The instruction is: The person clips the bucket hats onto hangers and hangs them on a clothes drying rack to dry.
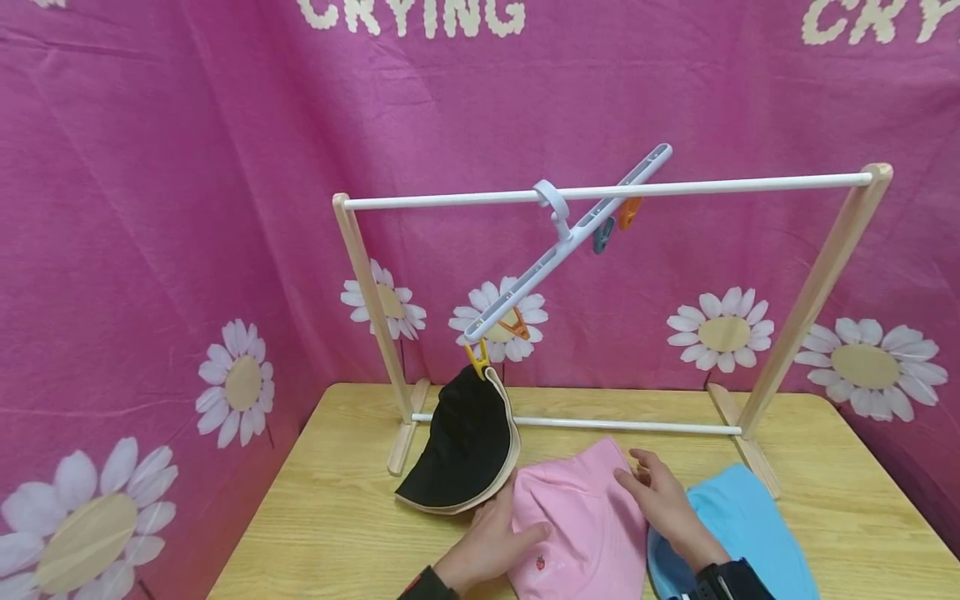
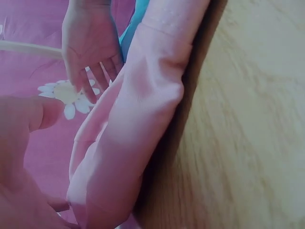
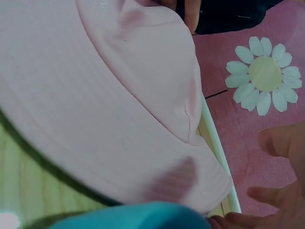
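Note:
A pink bucket hat (image 1: 577, 517) with a small strawberry motif lies on the table between my hands. My left hand (image 1: 491, 537) is at its left edge, thumb spread over the fabric; the fingertips are partly hidden beside the hat. By the hat's upper right side is my right hand (image 1: 667, 504), fingers loosely bent and apart from one another. In the right wrist view the right hand (image 3: 286, 181) has nothing between thumb and fingers. A black bucket hat (image 1: 465, 442) with a beige edge hangs from a yellow clip (image 1: 477, 360), just beyond my left hand.
A light blue hat (image 1: 750, 533) lies on the table under my right wrist. Behind stands a wooden rack with a white rail (image 1: 712, 187). On it hangs a tilted grey-white hanger (image 1: 566, 246), carrying orange clips (image 1: 628, 213) and a grey clip (image 1: 603, 236). A pink flowered cloth surrounds the table.

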`<act>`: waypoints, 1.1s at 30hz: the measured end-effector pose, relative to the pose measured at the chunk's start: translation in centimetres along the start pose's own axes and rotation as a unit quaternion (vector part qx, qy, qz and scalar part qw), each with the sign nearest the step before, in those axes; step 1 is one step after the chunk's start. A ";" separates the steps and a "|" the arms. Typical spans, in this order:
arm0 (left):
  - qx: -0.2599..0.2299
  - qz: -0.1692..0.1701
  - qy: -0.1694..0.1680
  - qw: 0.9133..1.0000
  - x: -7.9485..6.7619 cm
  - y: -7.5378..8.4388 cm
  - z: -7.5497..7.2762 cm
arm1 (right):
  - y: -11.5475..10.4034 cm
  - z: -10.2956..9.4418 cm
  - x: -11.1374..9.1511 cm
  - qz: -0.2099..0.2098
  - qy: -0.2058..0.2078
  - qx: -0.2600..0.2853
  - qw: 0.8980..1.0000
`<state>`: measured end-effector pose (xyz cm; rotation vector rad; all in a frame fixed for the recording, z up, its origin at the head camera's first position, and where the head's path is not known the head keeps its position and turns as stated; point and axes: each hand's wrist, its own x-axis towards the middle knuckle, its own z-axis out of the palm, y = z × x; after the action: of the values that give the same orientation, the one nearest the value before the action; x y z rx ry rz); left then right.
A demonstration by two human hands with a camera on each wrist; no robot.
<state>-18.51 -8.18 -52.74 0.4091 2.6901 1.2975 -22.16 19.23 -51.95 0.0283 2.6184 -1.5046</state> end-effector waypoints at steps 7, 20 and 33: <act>-0.015 0.007 0.015 1.000 0.6 -0.3 0.1 | -0.4 -0.5 0.4 0.018 -0.019 -0.032 0.999; -0.061 -0.016 0.009 0.998 1.2 -0.1 0.3 | -1.1 -0.5 0.7 0.042 -0.046 -0.047 0.997; -0.060 -0.011 0.007 0.998 1.5 -0.8 0.8 | -0.5 0.3 0.3 0.017 -0.020 0.000 1.000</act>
<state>-19.91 -7.63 -53.87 0.3573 2.6026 1.4514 -22.51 18.70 -51.70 0.0422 2.5732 -1.4798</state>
